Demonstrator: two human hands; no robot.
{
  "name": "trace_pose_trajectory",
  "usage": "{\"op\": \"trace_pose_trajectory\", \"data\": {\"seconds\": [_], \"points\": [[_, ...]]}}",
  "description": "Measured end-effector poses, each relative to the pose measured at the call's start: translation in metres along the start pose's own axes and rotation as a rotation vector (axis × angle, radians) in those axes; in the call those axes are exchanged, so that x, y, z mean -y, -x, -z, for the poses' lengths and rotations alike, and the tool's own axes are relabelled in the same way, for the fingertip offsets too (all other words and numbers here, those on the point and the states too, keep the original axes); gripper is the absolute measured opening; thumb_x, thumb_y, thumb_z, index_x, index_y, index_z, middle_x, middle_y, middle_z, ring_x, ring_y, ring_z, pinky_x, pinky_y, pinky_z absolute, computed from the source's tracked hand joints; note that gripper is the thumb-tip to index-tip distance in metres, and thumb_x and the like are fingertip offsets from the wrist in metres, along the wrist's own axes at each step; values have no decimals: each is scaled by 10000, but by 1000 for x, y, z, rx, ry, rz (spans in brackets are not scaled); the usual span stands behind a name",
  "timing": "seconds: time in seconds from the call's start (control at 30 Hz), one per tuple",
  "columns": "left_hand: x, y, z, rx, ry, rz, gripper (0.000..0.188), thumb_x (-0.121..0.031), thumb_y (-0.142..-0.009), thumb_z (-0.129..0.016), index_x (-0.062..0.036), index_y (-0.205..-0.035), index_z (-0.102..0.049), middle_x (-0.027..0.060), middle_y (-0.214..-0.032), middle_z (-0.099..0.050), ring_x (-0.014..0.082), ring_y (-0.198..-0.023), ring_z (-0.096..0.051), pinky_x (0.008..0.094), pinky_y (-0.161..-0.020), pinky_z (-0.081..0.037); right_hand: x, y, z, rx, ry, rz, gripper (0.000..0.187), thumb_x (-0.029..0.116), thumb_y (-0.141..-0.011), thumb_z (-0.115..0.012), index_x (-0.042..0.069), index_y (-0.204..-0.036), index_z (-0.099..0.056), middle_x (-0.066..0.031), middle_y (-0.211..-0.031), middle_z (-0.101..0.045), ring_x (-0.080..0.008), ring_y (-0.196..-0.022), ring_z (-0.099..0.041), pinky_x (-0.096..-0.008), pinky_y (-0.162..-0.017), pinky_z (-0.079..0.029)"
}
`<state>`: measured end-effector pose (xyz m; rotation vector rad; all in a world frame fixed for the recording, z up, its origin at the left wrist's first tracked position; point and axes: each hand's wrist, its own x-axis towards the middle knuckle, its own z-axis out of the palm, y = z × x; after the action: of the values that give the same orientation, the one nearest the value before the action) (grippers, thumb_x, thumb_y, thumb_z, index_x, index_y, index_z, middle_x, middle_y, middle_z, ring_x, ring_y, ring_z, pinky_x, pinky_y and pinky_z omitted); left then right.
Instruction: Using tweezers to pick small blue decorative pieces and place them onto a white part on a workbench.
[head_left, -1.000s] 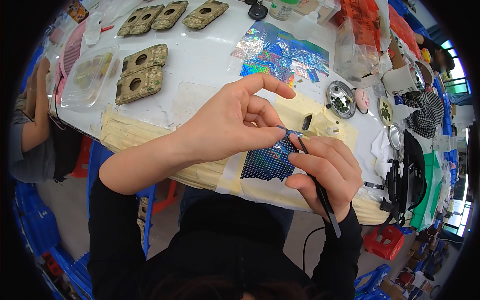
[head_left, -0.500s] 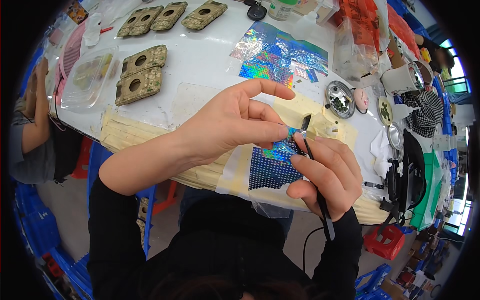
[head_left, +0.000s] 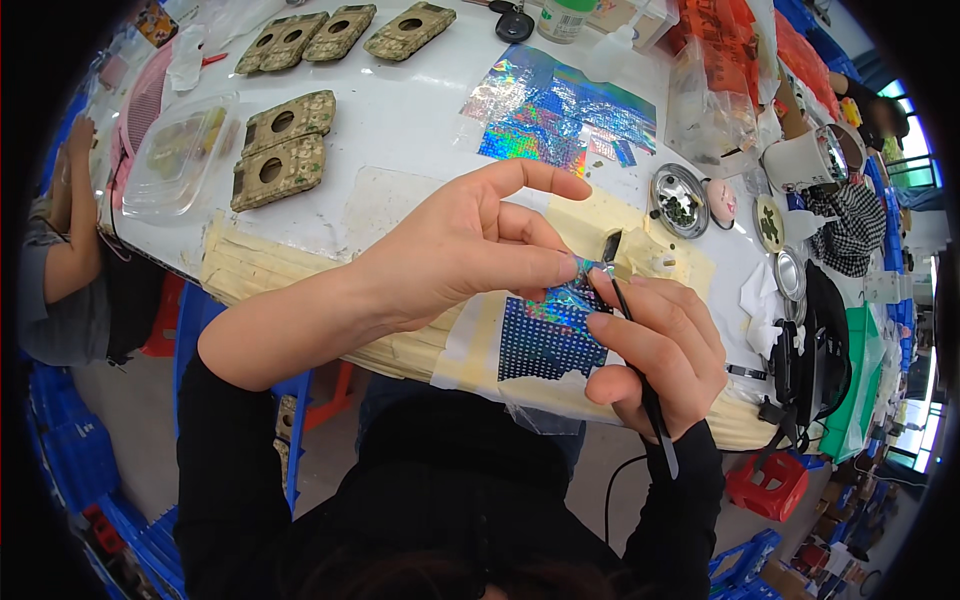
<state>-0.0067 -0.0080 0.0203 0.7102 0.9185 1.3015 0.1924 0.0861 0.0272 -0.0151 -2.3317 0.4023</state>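
My left hand (head_left: 470,240) reaches in over the table edge, thumb and fingers pinched on the upper corner of a shiny holographic film sheet (head_left: 550,340) with a grid of small pale dots. Close against it, my right hand (head_left: 665,345) has its fingertips at the same corner. A slim black tool (head_left: 655,415) with a grey flat end runs through the right hand, its lower end sticking out below the palm. The exact kind of tool cannot be made out. Fingers partly cover the pinched corner.
Camouflage model tank hulls (head_left: 280,165) stand at the left and far left. More holographic film (head_left: 560,95) lies beyond my hands. A round metal dish (head_left: 680,200) with small dark green pieces is to the right. A clear plastic box (head_left: 180,150) sits near another person's arm (head_left: 75,210).
My right hand and the black tool have shifted very slightly right and down. The left hand stays almost where it was, still pinching the film's corner.
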Motion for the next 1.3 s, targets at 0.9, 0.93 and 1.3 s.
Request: {"op": "trace_pose_trajectory", "data": {"seconds": [0.9,0.93,1.3], "points": [[-5,1,0,-59,-170,19,633,-10,-813,-710,5,-1369,-408,35,-766,-682,34,-689,-607,174,-643,-451,-4,-2,8,50,-14,27,314,188,-678,-828,74,-959,-747,-41,-869,-679,-202,-779,-668,-333,-713,-577],[-5,1,0,-59,-174,18,633,-10,-814,-709,5,-1370,-407,34,-765,-682,33,-689,-607,174,-642,-450,-4,-2,8,56,-10,32,314,187,-677,-828,74,-959,-746,-40,-871,-678,-201,-779,-667,-332,-713,-578],[-6,1,0,-54,-197,20,630,-7,-821,-702,11,-1372,-398,37,-766,-683,40,-694,-611,177,-650,-453,-4,-1,5,63,35,48,320,185,-663,-831,83,-953,-744,-34,-877,-679,-195,-774,-664,-328,-706,-578]]}}
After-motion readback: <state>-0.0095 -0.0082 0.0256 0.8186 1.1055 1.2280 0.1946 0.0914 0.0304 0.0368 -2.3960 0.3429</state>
